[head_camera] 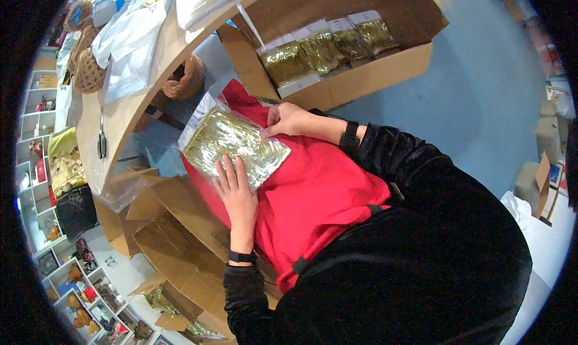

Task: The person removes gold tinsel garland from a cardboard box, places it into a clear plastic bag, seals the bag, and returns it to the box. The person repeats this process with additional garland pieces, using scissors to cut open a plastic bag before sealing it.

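A clear plastic packet of gold foil fringe [232, 142] with a white header lies across a red cloth [311, 182] over the person's lap. My left hand [235, 196] rests flat on the packet's lower edge, its fingers slightly apart. At the packet's right edge is my right hand [286, 121], with thumb and forefinger pinching the clear film. Both wrists wear black bands. Beyond the right hand, an open cardboard box [384, 72] holds several similar gold packets [318, 47] with white headers, standing in a row.
A curved wooden table [131, 115] at the upper left bears scissors [102, 142], clear plastic bags [131, 70] and a brown knitted item [90, 67]. Open cardboard cartons [180, 241] stand at the lower left, some with gold packets. White shelving [34, 133] holds small items along the left.
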Tool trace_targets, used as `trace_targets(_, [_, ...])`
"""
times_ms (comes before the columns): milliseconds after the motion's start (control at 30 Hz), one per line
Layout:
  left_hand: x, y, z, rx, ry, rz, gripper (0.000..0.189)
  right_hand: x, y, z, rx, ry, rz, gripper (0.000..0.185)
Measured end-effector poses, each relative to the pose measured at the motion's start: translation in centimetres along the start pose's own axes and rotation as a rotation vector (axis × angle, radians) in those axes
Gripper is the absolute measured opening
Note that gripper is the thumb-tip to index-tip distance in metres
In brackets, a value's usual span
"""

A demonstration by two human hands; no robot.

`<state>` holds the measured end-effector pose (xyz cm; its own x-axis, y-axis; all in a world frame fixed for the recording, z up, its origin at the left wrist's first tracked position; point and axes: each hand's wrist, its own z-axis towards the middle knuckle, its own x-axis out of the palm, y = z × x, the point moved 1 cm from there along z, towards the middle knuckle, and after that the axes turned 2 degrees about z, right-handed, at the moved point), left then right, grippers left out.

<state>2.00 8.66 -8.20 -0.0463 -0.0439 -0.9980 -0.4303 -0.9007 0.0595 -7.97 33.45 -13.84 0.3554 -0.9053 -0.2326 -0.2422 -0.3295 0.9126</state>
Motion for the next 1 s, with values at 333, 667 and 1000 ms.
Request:
trace_targets(333, [-8.6,2.3,2.1,0.047,-0.266,-0.257,0.04,-2.3,2.3,-3.8,-0.287,-0.104,0.171,0.049])
trace_targets(667, [-25.9,0.5,5.7,-0.149,0.272,-0.652,0.021,-5.4,11.6,-8.1,-0.704,0.53,0.227,0.109])
trace_targets(1000, [-15.7,0.5,16.0,-0.163,0.297,-1.062,0.03,-11.7,6.4,-8.3,-0.005,0.41,0.564,0.064])
